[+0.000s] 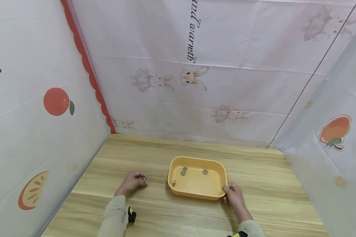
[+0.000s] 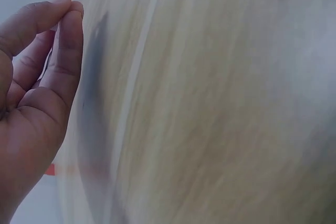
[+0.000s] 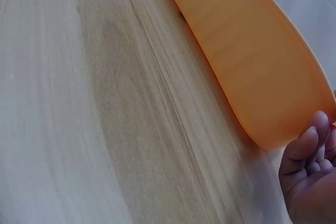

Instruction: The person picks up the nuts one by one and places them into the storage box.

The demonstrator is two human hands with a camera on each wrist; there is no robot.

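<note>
My left hand (image 1: 133, 181) is over the wooden table to the left of a yellow-orange tray (image 1: 195, 195), pinching a small metal nut (image 1: 146, 178) between thumb and fingertips. In the left wrist view the left hand (image 2: 44, 72) has its thumb and index tips together, and its fingers hide the nut. My right hand (image 1: 233, 196) grips the tray's near right corner. The right wrist view has the right hand (image 3: 310, 171) with its fingers at the tray's outer wall (image 3: 252, 61). Inside lie several hex nuts: a pair (image 1: 183, 172) at the left, one (image 1: 205, 171) toward the right, another (image 1: 174, 182) near the left wall.
The wood-grain table (image 1: 154, 217) extends around the tray on all sides. A printed cloth with rabbits (image 1: 172, 112) stands behind its far edge, and fruit-printed cloths (image 1: 26, 138) close off the left and right sides.
</note>
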